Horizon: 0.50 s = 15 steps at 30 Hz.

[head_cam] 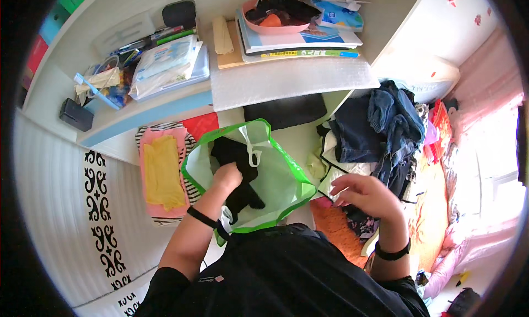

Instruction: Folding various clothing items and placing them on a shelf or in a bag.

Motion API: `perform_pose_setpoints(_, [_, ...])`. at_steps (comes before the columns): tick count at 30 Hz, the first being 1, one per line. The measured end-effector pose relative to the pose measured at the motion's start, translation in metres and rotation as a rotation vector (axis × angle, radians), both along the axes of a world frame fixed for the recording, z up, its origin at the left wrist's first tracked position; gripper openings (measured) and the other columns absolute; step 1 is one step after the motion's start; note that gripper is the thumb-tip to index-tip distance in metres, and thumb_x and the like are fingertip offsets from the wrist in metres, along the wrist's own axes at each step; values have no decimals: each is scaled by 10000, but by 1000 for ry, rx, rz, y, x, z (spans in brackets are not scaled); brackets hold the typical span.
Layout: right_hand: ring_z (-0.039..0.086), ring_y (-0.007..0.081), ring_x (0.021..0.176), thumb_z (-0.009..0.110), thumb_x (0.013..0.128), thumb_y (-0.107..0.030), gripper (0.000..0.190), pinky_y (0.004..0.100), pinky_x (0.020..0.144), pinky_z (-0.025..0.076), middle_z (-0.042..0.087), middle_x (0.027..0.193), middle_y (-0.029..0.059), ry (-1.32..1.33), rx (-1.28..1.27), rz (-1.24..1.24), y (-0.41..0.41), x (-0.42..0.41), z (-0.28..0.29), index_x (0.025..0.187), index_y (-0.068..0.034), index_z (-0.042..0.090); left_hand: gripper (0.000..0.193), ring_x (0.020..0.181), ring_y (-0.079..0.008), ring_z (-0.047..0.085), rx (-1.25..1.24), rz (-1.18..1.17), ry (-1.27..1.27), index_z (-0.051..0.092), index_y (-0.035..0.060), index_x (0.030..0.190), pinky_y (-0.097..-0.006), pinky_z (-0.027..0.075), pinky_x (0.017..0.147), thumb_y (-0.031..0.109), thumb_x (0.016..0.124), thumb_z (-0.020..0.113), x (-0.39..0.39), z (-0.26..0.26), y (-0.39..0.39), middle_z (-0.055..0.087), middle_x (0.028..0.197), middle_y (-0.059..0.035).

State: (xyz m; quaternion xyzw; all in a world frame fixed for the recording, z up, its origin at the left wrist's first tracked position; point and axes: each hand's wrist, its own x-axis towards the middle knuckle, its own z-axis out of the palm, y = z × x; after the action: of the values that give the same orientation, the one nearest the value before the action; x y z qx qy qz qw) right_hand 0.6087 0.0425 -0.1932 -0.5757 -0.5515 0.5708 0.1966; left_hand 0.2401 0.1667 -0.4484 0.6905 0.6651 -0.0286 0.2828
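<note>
A green-edged white plastic bag (289, 189) stands wide open in front of me, one white handle (254, 151) hanging into its mouth. My left hand (228, 177) reaches over the near left rim, its fingers curled on a black cloth garment (244, 184) inside; the fingertips are partly hidden. Off the bag's right rim, my right hand (363, 195) hovers with its fingers apart and nothing in them. Beyond that hand lies a heap of clothes with dark blue jeans (359, 131) on top and a white garment with black edging (330, 180) beneath.
Left of the bag, folded yellow cloth (165, 172) rests on pink and striped clothes. Shelves ahead hold a pink bowl (277, 29), books (306, 52), a toothbrush (97, 91) and a black box (76, 114). An orange bed cover (427, 209) lies at right, beside a pink curtain (483, 81).
</note>
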Motion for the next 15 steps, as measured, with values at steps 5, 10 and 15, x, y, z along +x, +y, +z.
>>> perform_pose_setpoints(5, [716, 199, 997, 650, 968, -170, 369, 346, 897, 557, 745, 1058, 131, -4, 32, 195, 0, -60, -21, 1289, 8, 615, 304, 942, -428, 681, 54, 162, -251, 671, -71, 960, -509, 550, 835, 198, 852, 579, -28, 92, 0, 696, 971, -283])
perform_pose_setpoints(10, [700, 247, 1070, 716, 932, -192, 518, 360, 947, 548, 710, 1172, 174, 0, 126, 132, 7, -110, -28, 1385, -6, 548, 250, 833, -215, 695, -196, 656, -1137, 645, -48, 979, -378, 571, 714, 166, 853, 619, -44, 181, -24, 708, 959, -103])
perform_pose_setpoints(15, [460, 399, 1397, 880, 775, -302, 1059, 438, 1160, 386, 441, 1506, 279, -28, 644, 186, 11, -149, -6, 1573, 13, 259, 274, 924, -200, 699, -148, 555, -1507, 644, -11, 1140, -348, 569, 808, 101, 890, 630, -34, 256, -70, 710, 1072, -72])
